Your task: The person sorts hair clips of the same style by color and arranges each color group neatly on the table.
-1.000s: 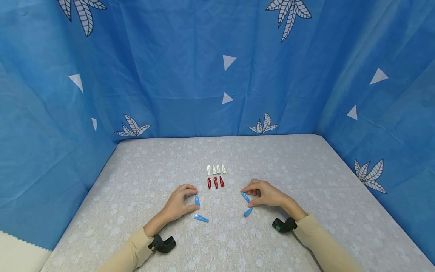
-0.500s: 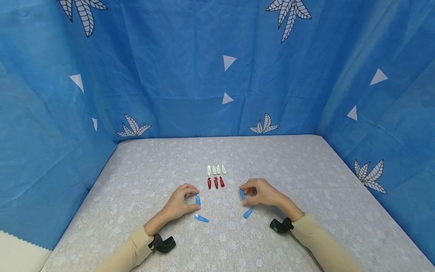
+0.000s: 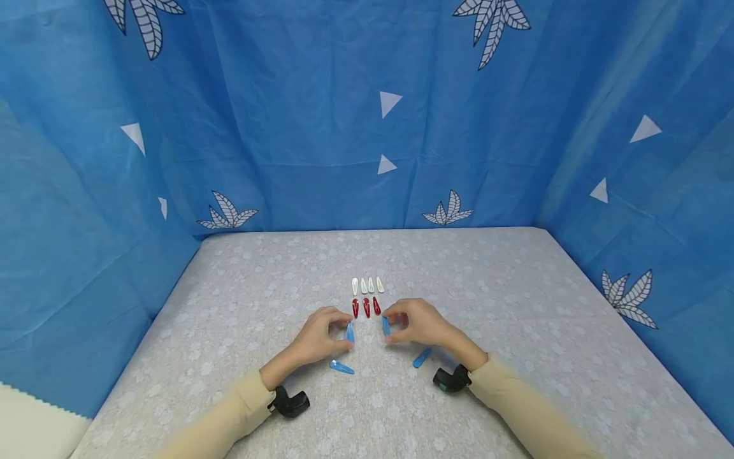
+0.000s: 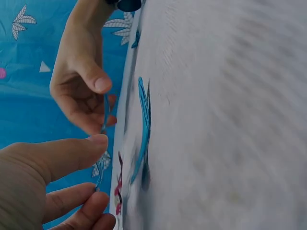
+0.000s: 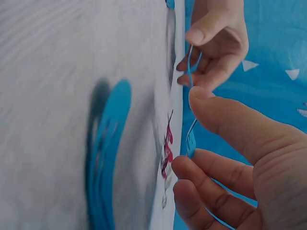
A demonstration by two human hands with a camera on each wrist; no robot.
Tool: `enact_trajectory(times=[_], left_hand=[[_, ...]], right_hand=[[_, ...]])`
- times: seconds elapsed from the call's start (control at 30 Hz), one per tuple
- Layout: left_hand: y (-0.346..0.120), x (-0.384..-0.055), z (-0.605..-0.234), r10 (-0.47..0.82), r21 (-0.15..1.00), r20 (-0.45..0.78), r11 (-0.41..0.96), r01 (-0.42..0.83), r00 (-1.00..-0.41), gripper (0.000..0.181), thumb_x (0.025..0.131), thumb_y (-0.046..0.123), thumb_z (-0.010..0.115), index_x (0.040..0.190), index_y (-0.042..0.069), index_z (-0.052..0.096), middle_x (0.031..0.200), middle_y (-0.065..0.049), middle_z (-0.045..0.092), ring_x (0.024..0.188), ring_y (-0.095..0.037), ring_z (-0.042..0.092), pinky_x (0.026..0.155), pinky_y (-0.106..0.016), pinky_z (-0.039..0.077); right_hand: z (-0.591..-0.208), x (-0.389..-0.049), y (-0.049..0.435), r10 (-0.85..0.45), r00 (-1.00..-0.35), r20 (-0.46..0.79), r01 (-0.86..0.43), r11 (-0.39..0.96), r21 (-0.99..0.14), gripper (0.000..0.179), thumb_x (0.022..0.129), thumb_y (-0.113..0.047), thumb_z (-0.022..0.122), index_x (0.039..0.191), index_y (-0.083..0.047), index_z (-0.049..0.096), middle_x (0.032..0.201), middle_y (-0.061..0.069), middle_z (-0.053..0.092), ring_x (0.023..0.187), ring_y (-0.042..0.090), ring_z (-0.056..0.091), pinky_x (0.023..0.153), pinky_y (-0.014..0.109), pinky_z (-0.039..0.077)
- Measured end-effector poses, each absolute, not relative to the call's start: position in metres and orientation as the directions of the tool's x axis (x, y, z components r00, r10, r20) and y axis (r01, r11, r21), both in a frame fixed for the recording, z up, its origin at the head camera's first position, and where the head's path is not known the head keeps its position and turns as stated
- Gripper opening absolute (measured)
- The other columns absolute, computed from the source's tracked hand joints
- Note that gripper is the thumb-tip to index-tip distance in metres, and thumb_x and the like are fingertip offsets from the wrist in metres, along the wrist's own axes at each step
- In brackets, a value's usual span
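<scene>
My left hand pinches a blue snap hair clip end to end between thumb and fingertips. Across from it, my right hand holds a second blue hair clip the same way, its thumb at the near end. A short gap separates the two clips in the head view. Below the left hand another blue clip lies on the table, and one more blue clip lies below the right hand. The right wrist view shows the right hand's clip gripped at its ends, bowed side outward.
Just beyond the hands, three red hair clips lie in a row. Several white clips form another row behind them. The patterned table is bounded by blue curtains at the back and sides.
The right hand has carried its blue clip leftward, away from the clip lying on the table. My left hand has moved a little right with its clip, so the hands are closer together.
</scene>
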State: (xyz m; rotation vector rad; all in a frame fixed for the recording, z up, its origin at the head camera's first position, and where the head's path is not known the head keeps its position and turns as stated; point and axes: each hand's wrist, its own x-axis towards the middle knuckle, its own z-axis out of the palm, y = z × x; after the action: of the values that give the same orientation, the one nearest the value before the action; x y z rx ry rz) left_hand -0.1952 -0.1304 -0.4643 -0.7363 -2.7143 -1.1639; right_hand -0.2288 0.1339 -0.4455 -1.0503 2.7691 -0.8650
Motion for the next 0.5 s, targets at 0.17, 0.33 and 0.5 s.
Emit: enact_trajectory(times=[0.17, 0.33, 0.5], left_hand=[[-0.12, -0.196, -0.465, 0.391, 0.684, 0.269, 0.566, 0.46, -0.88, 0.047, 0.069, 0.017, 0.088, 0.111, 0.002, 0.072, 0.092, -0.003, 0.069, 0.09, -0.022, 0.06, 0.08, -0.03, 0.048], [-0.115, -0.197, -0.466, 0.393, 0.706, 0.263, 0.545, 0.453, -0.881, 0.048, 0.069, 0.018, 0.088, 0.111, 0.001, 0.072, 0.092, -0.003, 0.069, 0.091, -0.022, 0.06, 0.078, -0.029, 0.048], [-0.113, -0.197, -0.47, 0.384, 0.702, 0.258, 0.556, 0.445, -0.887, 0.048, 0.068, 0.018, 0.089, 0.11, 0.003, 0.072, 0.092, -0.001, 0.069, 0.092, -0.02, 0.059, 0.08, -0.029, 0.048]], right_hand=[[-0.443, -0.227, 0.12, -0.634, -0.764, 0.119, -0.583, 0.601, -0.546, 0.044, 0.075, -0.027, 0.085, 0.111, -0.006, 0.073, 0.087, -0.003, 0.07, 0.066, 0.003, 0.053, 0.06, 0.018, 0.046], [-0.443, -0.226, 0.11, -0.632, -0.766, 0.117, -0.584, 0.609, -0.537, 0.045, 0.072, -0.027, 0.087, 0.109, -0.004, 0.073, 0.084, -0.004, 0.069, 0.063, 0.0, 0.05, 0.058, 0.018, 0.045], [-0.447, -0.226, 0.101, -0.631, -0.77, 0.095, -0.575, 0.622, -0.531, 0.047, 0.071, -0.028, 0.088, 0.109, -0.005, 0.073, 0.082, -0.005, 0.069, 0.06, -0.001, 0.049, 0.057, 0.018, 0.044]])
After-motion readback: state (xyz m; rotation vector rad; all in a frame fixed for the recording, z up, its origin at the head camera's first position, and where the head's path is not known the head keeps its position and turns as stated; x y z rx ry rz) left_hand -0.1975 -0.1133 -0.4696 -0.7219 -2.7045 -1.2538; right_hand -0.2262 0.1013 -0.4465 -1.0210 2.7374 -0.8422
